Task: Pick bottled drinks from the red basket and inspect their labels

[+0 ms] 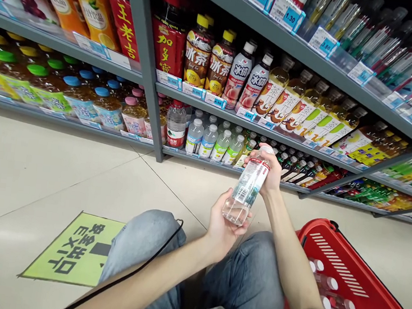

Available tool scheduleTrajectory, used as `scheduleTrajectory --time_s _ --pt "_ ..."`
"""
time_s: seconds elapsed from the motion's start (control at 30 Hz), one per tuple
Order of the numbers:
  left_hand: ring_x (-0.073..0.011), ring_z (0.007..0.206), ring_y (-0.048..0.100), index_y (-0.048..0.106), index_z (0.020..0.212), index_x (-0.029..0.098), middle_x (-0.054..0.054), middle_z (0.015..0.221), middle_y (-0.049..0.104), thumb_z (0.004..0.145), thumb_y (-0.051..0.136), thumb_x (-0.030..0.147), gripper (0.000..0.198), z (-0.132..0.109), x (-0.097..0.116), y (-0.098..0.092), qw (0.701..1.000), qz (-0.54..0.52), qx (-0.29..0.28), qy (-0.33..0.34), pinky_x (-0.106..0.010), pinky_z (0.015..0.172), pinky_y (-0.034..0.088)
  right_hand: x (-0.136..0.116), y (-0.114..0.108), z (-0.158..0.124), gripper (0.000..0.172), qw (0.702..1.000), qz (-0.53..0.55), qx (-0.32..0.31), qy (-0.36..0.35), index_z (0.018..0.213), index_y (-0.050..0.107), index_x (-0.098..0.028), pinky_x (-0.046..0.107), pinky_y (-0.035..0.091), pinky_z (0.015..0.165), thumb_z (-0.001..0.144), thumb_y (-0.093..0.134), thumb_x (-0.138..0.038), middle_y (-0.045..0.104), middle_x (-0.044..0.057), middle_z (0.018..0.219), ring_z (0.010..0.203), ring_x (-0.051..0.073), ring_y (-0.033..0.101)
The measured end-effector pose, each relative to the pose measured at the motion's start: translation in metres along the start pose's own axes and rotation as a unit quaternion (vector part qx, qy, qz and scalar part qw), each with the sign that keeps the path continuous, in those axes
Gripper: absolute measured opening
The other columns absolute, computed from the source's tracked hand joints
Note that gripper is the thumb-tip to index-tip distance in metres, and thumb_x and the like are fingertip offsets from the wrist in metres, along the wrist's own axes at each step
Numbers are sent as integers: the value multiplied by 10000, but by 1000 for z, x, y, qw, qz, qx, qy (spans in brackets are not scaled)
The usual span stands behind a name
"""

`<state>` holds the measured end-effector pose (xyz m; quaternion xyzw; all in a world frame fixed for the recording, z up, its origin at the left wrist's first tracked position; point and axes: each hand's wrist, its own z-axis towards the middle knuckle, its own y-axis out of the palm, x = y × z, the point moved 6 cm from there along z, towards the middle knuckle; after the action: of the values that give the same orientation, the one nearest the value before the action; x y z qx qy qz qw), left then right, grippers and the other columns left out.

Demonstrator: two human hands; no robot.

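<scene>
A clear plastic bottle (247, 184) with a red, white and green label and a pale cap is held tilted in front of my knees. Its base rests in my left hand (222, 223), whose fingers curl under it. Around the neck and upper part wraps my right hand (271, 169). The barcode on the label faces me. Clear liquid shows near the bottom. To the right of my legs stands a red shopping basket (369, 287), with several clear bottles (338, 303) with white caps lying inside.
Grey shelving (151, 64) packed with drinks runs across in front. Its bottom row holds small white-capped bottles (208, 141) and a large red-capped water bottle (175, 124). A green exit sign (68, 250) lies on the tiled floor at left. A black cord (132, 275) crosses my left arm.
</scene>
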<state>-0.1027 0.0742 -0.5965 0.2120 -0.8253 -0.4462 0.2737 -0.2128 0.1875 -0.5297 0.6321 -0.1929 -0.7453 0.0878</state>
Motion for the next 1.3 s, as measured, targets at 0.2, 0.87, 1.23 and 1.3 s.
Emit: scheduleTrajectory --time_s 0.2,0.87,1.23,1.3 --pt "-99 390 428 578 747 132 -67 583 582 933 352 410 404 -1 -4 0 999 -31 -12 -24 -191 385 204 -5 9 -4 287 999 -10 -39 -8 983 551 -253 285 510 543 719 655 -293 661 -34 694 600 173 647" --pt "-84 739 585 620 1186 241 0 1069 675 545 935 257 715 8 18 -18 982 74 91 146 -222 687 413 7 -15 -1 312 987 -43 140 72 900 636 -184 294 602 579 624 776 -223 714 -7 769 648 171 687" --pt "-126 823 582 593 1131 230 3 995 688 495 910 184 712 2 18 -12 981 104 81 141 -254 695 390 3 -9 -7 242 990 6 122 75 854 664 -185 284 610 576 633 761 -199 678 -24 684 619 153 665" --pt "-124 813 579 587 1150 226 2 982 686 504 910 186 724 1 18 -12 982 103 83 137 -256 693 390 5 -9 -6 221 989 18 118 84 846 663 -187 280 612 581 643 749 -196 673 -29 685 619 146 660"
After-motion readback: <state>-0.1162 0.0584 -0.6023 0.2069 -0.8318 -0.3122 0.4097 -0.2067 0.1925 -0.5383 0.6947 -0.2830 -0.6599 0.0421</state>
